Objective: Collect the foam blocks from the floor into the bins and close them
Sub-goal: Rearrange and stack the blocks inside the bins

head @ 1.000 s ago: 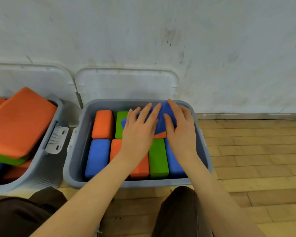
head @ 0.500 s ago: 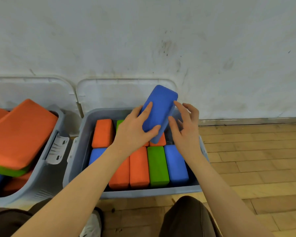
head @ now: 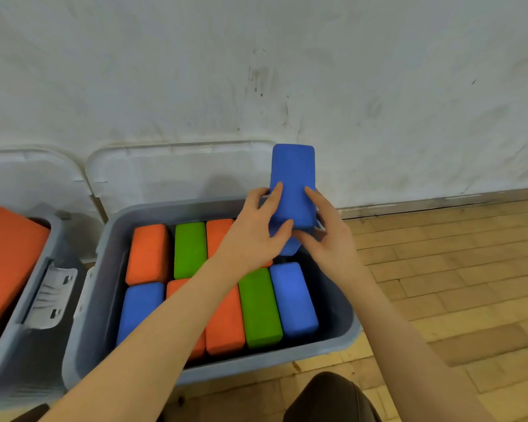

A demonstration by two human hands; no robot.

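Both hands hold one blue foam block (head: 293,181) upright over the far right corner of the grey bin (head: 110,269), its long axis standing nearly vertical, top end up against the white wall (head: 378,86) and bottom end dipping toward the bin's interior. The left hand (head: 253,236) wraps its grip around the block's lower left side, fingers on the front face and thumb curled under the bottom edge; the right hand (head: 329,236) pinches the lower right side, index finger laid up the face and thumb meeting the bottom corner. Below, two rows of blocks lie flat and packed side by side: an orange block (head: 148,254), a green block (head: 190,249) and another orange one in the far row; blue, orange, green and a blue block (head: 293,300) in the near row. The far row seems to leave a gap at its right end, directly beneath the held block, so the move likely turns on tipping that long axis down to lie parallel with its neighbours. Both hands are equally near. The bin's lid (head: 177,175) leans open against the wall behind. A second bin (head: 19,345) at the left holds large orange foam.
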